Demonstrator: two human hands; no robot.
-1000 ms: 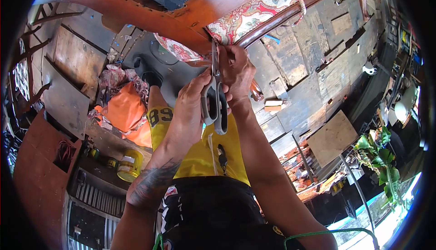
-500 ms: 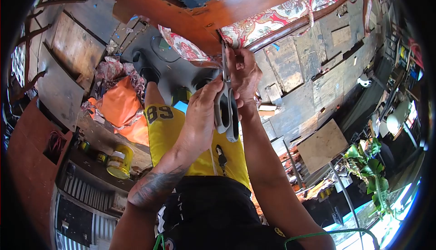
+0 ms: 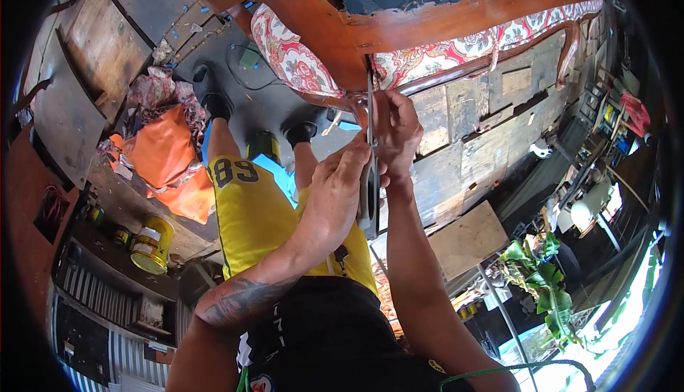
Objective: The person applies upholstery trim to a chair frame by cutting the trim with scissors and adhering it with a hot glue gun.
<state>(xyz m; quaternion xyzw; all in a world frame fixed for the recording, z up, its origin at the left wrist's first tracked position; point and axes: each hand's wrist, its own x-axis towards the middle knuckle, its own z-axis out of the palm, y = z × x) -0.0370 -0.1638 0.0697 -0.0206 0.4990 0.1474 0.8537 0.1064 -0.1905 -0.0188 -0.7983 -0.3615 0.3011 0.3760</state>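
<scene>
Scissors (image 3: 368, 203) with dark grey handles stand upright in the picture, their blades pointing up at the corner of a reddish-brown wooden frame (image 3: 349, 43). Around the scissors, near the pivot, my left hand (image 3: 336, 189) has its fingers closed. My right hand (image 3: 396, 132) is just right of the blades, its fingers bent and pressed together beside them; what they pinch is too small to make out. Floral red-and-white fabric (image 3: 427, 60) covers the frame's side, close above my right hand. More floral fabric (image 3: 296, 60) shows left of the corner.
Orange material (image 3: 162, 146) and patterned cloth lie on the floor at the left. A yellow bucket (image 3: 152, 245) stands at the lower left. Wooden boards (image 3: 470, 146) cover the floor at the right, with a loose panel (image 3: 469, 241) nearer me. A leafy plant (image 3: 545, 285) is at the lower right.
The view has shifted, and the frame now sits lower and further right. Both hands and the scissors are slightly further right and lower, and the handles now appear narrower, seen nearly edge-on.
</scene>
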